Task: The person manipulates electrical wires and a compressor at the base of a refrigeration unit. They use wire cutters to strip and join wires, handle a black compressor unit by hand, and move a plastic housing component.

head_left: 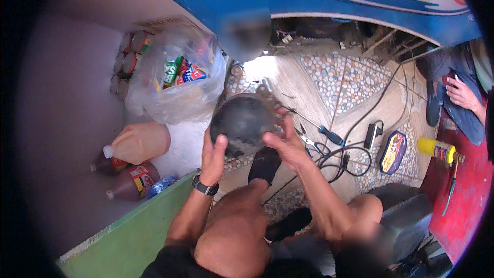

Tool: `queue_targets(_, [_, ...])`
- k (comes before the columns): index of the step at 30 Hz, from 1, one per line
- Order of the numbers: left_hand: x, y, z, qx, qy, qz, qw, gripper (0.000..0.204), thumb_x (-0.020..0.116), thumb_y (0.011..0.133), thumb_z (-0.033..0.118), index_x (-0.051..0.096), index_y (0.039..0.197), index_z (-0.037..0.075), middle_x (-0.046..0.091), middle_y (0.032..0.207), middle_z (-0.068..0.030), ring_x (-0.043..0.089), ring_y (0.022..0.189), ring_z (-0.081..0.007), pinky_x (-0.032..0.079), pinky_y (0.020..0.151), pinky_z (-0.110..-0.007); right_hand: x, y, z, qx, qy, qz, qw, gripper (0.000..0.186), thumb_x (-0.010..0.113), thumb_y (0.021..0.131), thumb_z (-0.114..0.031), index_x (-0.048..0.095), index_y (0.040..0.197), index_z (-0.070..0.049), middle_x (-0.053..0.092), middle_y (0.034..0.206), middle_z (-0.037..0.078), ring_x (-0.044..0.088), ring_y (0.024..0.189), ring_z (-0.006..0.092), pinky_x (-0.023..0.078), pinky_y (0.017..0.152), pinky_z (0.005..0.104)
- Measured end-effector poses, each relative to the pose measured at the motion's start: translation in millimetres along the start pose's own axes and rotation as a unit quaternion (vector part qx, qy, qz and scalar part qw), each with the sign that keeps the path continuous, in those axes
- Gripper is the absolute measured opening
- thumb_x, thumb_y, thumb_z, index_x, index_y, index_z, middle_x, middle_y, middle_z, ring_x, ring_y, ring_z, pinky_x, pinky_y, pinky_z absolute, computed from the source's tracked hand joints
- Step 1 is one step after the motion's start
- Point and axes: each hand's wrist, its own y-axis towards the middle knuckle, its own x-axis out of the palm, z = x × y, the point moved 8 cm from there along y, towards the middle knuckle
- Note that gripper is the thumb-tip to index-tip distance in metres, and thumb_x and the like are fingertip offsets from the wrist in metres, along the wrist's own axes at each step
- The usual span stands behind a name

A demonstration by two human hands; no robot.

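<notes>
Pebbled floor (329, 74), rounded black casing (242, 122)

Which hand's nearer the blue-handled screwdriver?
Right: right hand is close beside the screwdriver, left of its handle; left hand is farther left, across the black rounded casing.

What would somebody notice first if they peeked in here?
Probably the round black thing held between the left hand and right hand, in the middle. Next might be the big blue panel across the top, then the bright yellow can at the right, near the red surface.
</notes>
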Motion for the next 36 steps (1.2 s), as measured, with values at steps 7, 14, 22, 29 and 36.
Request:
queue_targets(7, [-36, -56, -111, -0.155, -0.178, 0.091, 0.968, 0.063, 0.048, 0.103, 0.046, 0.044, 0.142, -0.002, 0.052, 0.141, -0.0127, 0.049, 0.128, -0.0244, 0.034, 0.112, -0.039, 19, 43, 82, 0.088, -0.098, -0.072, 0.989, 0.130, 0.091, 0.066, -0.047, 0.013, 0.155, 0.005, 0.022, 0.156, 0.029, 0.026, 0.146, 0.0362, 0.030, 0.117, 0.0427])
queue_targets(14, [-45, -76, -170, -0.186, -0.234, 0.104, 0.949, 0.068, 0.047, 0.102, 0.050, 0.041, 0.145, -0.002, 0.050, 0.143, -0.0134, 0.047, 0.130, -0.0253, 0.032, 0.113, -0.039, 18, 62, 115, 0.113, -0.223, -0.085, 0.964, 0.132, 0.089, 0.063, -0.055, 0.016, 0.156, 0.002, 0.020, 0.157, 0.029, 0.021, 0.148, 0.0377, 0.025, 0.119, 0.0430])
queue_targets(22, [-47, -84, -182, -0.189, -0.214, 0.111, 0.952, 0.068, 0.047, 0.101, 0.049, 0.041, 0.144, -0.003, 0.051, 0.141, -0.0151, 0.047, 0.129, -0.0264, 0.033, 0.112, -0.041, 16, 60, 121, 0.144, -0.216, -0.089, 0.962, 0.133, 0.089, 0.069, -0.048, 0.005, 0.155, 0.009, 0.013, 0.161, 0.027, 0.020, 0.150, 0.0352, 0.025, 0.119, 0.0403])
queue_targets(29, [-66, -72, -143, -0.131, 0.091, 0.136, 0.978, 0.069, 0.057, 0.098, 0.039, 0.033, 0.146, -0.004, 0.045, 0.143, -0.0223, 0.043, 0.132, -0.0327, 0.030, 0.113, -0.043, 15, 57, 116, 0.135, -0.160, -0.136, 0.968, 0.113, 0.085, 0.074, -0.047, 0.022, 0.155, 0.000, 0.030, 0.154, 0.025, 0.034, 0.141, 0.0325, 0.034, 0.113, 0.0400])
queue_targets(36, [14, 20, -13, 0.132, 0.481, -0.082, 0.863, 0.086, 0.080, 0.074, 0.042, 0.045, 0.142, 0.003, 0.051, 0.136, -0.0203, 0.044, 0.130, -0.0368, 0.031, 0.111, -0.049, -48, 71, 104, 0.119, -0.143, 0.013, 0.983, 0.056, 0.069, 0.094, -0.029, 0.048, 0.140, -0.004, 0.056, 0.132, 0.014, 0.057, 0.116, 0.0208, 0.050, 0.092, 0.0330])
